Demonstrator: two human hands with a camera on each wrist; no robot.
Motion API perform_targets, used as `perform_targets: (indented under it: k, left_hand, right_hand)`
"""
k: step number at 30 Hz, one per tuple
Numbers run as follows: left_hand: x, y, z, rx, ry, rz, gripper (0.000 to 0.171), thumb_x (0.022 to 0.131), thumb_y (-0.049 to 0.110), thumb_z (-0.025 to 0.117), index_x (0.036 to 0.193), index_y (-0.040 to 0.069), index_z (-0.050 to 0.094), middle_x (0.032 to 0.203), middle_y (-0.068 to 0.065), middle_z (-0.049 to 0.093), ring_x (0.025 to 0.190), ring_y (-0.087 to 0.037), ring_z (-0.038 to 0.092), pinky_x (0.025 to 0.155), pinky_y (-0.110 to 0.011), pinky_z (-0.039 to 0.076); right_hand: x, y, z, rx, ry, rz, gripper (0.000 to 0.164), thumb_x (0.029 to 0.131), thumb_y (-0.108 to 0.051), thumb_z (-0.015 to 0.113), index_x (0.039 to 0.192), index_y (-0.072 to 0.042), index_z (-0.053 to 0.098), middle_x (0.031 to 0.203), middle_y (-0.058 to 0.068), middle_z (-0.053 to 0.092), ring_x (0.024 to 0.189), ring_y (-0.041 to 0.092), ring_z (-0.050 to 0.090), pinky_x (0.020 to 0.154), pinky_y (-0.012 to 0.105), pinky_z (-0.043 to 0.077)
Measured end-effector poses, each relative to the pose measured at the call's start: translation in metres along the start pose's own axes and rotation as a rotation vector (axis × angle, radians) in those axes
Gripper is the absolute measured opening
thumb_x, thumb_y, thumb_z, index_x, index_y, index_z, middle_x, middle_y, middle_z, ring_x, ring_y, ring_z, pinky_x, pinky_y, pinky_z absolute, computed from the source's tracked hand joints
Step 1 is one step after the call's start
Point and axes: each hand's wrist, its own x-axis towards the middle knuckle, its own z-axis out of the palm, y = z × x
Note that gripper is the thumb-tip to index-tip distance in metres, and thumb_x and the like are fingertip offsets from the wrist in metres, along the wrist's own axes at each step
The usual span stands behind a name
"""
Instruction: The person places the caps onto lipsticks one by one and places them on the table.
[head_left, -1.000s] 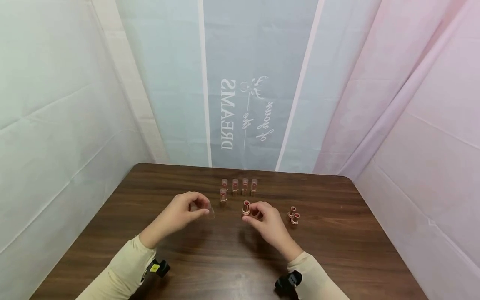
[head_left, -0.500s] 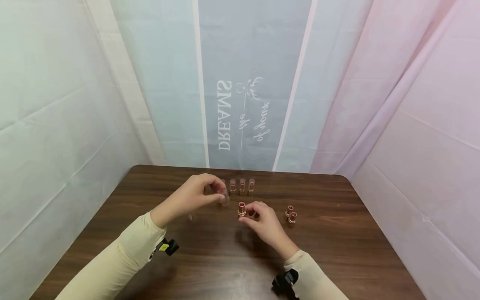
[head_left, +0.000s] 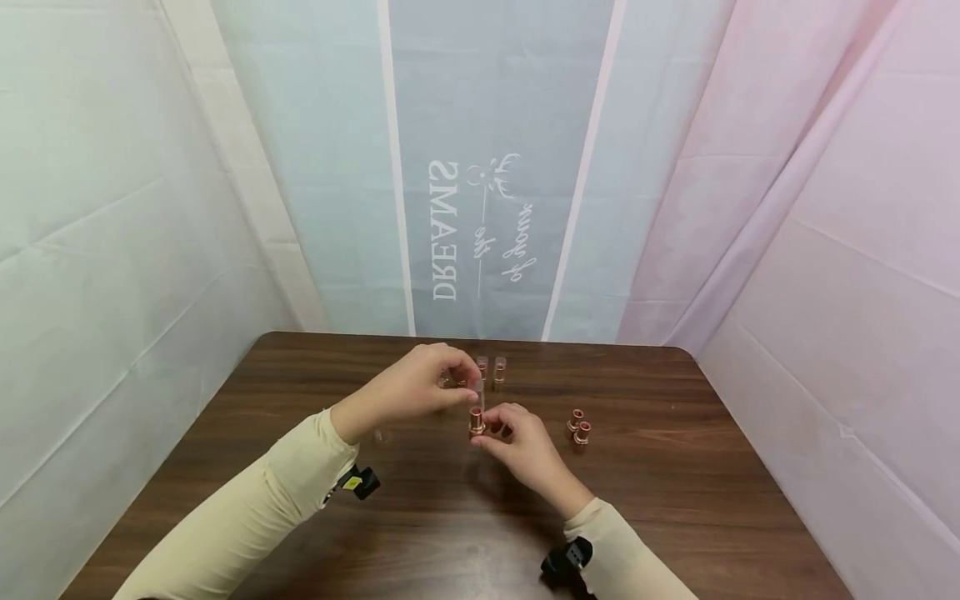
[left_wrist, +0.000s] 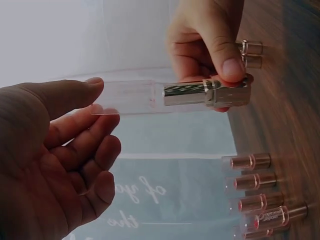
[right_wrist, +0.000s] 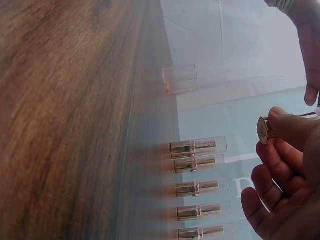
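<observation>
In the head view my left hand (head_left: 427, 385) pinches a clear lipstick cap (left_wrist: 125, 97) between thumb and fingers. The cap is directly above a rose-gold lipstick tube (head_left: 476, 422), its open end lined up with the tube's top in the left wrist view. My right hand (head_left: 519, 442) grips that tube by its base between thumb and fingers, upright over the table. Seen from the right wrist, the round bottom of the tube (right_wrist: 263, 131) faces the camera. Part of the back row is hidden behind my left hand in the head view.
Several capped lipsticks (right_wrist: 197, 188) stand upright toward the back of the brown wooden table (head_left: 637, 500). Two uncapped lipsticks (head_left: 581, 432) stand to the right of my right hand. Loose clear caps (right_wrist: 180, 79) stand at the left. Cloth curtains (head_left: 352, 167) enclose the table.
My left hand has moved right with the clear cap, from the left side to just over the lipstick tube. My right hand stays nearly in place, holding the tube.
</observation>
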Motion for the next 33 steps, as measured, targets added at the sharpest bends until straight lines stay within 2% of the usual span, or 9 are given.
perform_targets:
  k: [3, 7, 16, 20, 26, 33]
  left_hand:
    - [0.000, -0.001, 0.003, 0.002, -0.027, -0.016, 0.009, 0.085, 0.027, 0.073, 0.090, 0.026, 0.066, 0.084, 0.018, 0.062, 0.079, -0.003, 0.060, 0.070, -0.024, 0.051]
    - [0.001, -0.002, 0.006, -0.009, -0.049, -0.025, 0.007, 0.085, 0.025, 0.073, 0.089, 0.025, 0.066, 0.083, 0.019, 0.063, 0.082, 0.001, 0.060, 0.076, -0.027, 0.052]
    - [0.003, 0.002, 0.015, -0.025, -0.077, -0.020, 0.009, 0.085, 0.023, 0.075, 0.090, 0.019, 0.068, 0.084, 0.014, 0.064, 0.082, -0.002, 0.062, 0.079, -0.029, 0.054]
    - [0.004, 0.005, 0.018, -0.020, -0.069, -0.016, 0.010, 0.085, 0.022, 0.075, 0.091, 0.017, 0.068, 0.084, 0.013, 0.064, 0.083, -0.003, 0.062, 0.080, -0.032, 0.054]
    - [0.003, 0.005, 0.018, 0.018, -0.041, -0.009, 0.010, 0.085, 0.023, 0.074, 0.092, 0.019, 0.068, 0.085, 0.014, 0.064, 0.084, -0.004, 0.063, 0.079, -0.023, 0.051]
    - [0.002, 0.002, 0.020, 0.027, -0.003, 0.031, 0.010, 0.085, 0.023, 0.075, 0.093, 0.019, 0.068, 0.086, 0.014, 0.064, 0.081, -0.003, 0.062, 0.075, -0.021, 0.051]
  right_hand:
    - [0.001, -0.001, 0.000, 0.008, 0.006, 0.008, 0.018, 0.078, -0.031, 0.080, 0.090, -0.031, 0.068, 0.085, -0.015, 0.062, 0.083, 0.014, 0.060, 0.071, 0.035, 0.054]
    - [0.001, -0.003, -0.001, 0.011, 0.009, 0.005, 0.018, 0.077, -0.031, 0.081, 0.089, -0.031, 0.068, 0.085, -0.015, 0.062, 0.083, 0.014, 0.060, 0.071, 0.037, 0.054]
    - [0.001, -0.008, -0.009, 0.018, 0.037, -0.011, 0.015, 0.080, -0.033, 0.079, 0.091, -0.032, 0.068, 0.086, -0.017, 0.061, 0.084, 0.009, 0.058, 0.070, 0.033, 0.054]
    - [0.001, -0.009, -0.011, 0.015, 0.032, -0.004, 0.015, 0.079, -0.033, 0.079, 0.090, -0.033, 0.067, 0.085, -0.017, 0.060, 0.083, 0.008, 0.057, 0.071, 0.033, 0.054]
    - [0.002, -0.008, -0.011, 0.025, 0.041, -0.011, 0.015, 0.080, -0.033, 0.078, 0.089, -0.034, 0.067, 0.085, -0.018, 0.060, 0.083, 0.006, 0.057, 0.070, 0.030, 0.053]
    - [0.002, -0.009, -0.014, 0.058, 0.048, -0.028, 0.016, 0.081, -0.030, 0.078, 0.091, -0.032, 0.067, 0.088, -0.016, 0.062, 0.084, 0.008, 0.058, 0.072, 0.039, 0.053]
